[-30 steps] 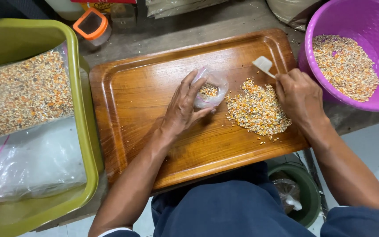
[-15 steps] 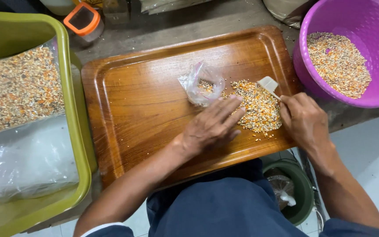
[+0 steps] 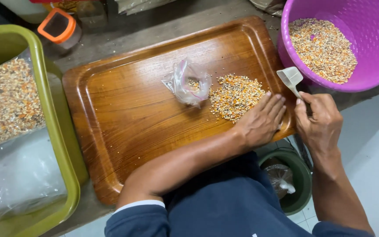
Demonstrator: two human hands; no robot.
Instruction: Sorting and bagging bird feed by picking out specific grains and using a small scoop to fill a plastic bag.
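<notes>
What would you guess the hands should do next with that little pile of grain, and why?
Probably sweep the grain pile into the white scoop. The left hand lies flat at the pile's edge, the right hand holds the scoop just beside it, and the small plastic bag on the wooden tray is nearly empty.

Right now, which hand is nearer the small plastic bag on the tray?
Left. The left hand lies flat at the grain pile's right edge, the pile between it and the bag. The right hand holds a scoop past the tray's right rim.
</notes>
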